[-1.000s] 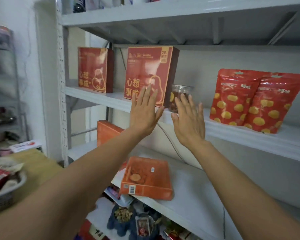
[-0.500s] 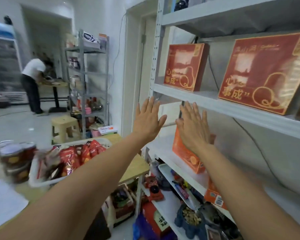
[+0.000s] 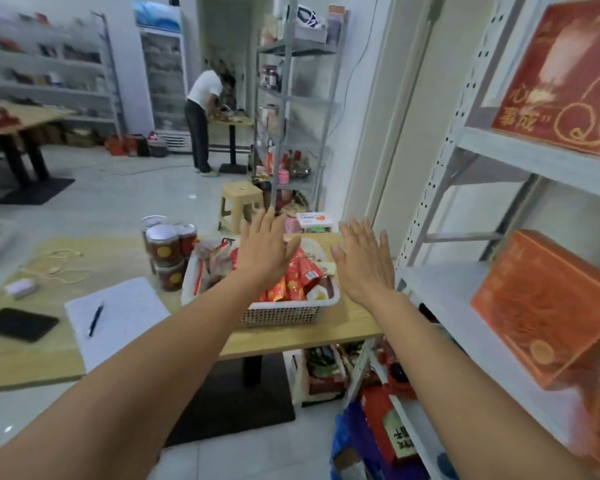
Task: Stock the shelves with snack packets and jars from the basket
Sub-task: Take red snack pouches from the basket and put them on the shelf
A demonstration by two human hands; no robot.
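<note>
Fingers of the left hand [image 3: 265, 252] and right hand [image 3: 366, 266]: straight, spread, grasping nothing. Both palms are raised, and the left one overlaps the basket in view. One white basket [image 3: 281, 315] stands on the wooden table [image 3: 291, 337] and holds red snack packets [image 3: 302, 275], count indistinct. Jars [image 3: 163, 252]: at least four, stacked in two tiers just left of the basket. Shelving [image 3: 447, 289] at right: one orange box [image 3: 541, 306] on the middle shelf, one red box [image 3: 565, 74] above.
</note>
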